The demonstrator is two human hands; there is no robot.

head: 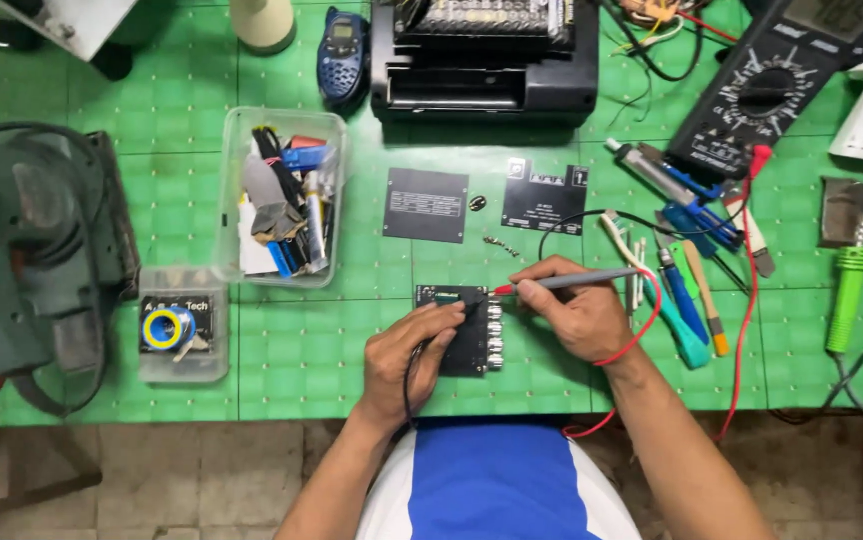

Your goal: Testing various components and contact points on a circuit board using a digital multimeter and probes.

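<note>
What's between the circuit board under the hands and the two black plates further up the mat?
In the head view, between the circuit board and the black plates, only a small metal chain-like piece lies on the green mat.

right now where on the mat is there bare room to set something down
Bare mat lies between the small tray and the left hand, and below the clear bin. Another patch lies at the near right corner, below the green-handled iron. It is crowded right of the right hand, where pliers, probes and wires lie close together.
</note>
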